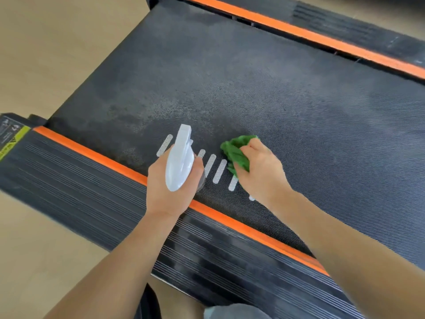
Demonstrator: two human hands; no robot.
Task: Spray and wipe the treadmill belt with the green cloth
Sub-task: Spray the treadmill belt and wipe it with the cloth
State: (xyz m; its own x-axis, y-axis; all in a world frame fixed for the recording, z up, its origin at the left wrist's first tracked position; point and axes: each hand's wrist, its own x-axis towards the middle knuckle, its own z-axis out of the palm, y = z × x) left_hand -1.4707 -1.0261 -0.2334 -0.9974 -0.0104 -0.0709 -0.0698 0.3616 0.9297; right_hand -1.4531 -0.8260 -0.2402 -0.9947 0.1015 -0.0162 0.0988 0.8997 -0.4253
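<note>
The black textured treadmill belt [264, 88] runs diagonally across the view, with darker wet patches at its left part. My left hand [167, 189] grips a white spray bottle [180, 162] over the near edge of the belt, nozzle pointing away from me. My right hand [259, 169] holds a crumpled green cloth [236, 150] and presses it on the belt, beside a row of white stripe markings [218, 171]. The cloth sticks out to the left of my fingers.
Orange strips border the belt: one on the near side rail [110, 160], another on the far rail [322, 38]. The ribbed black side step [69, 180] lies under my left arm. Beige floor [46, 54] surrounds the treadmill. A yellow-green warning label [13, 141] sits at far left.
</note>
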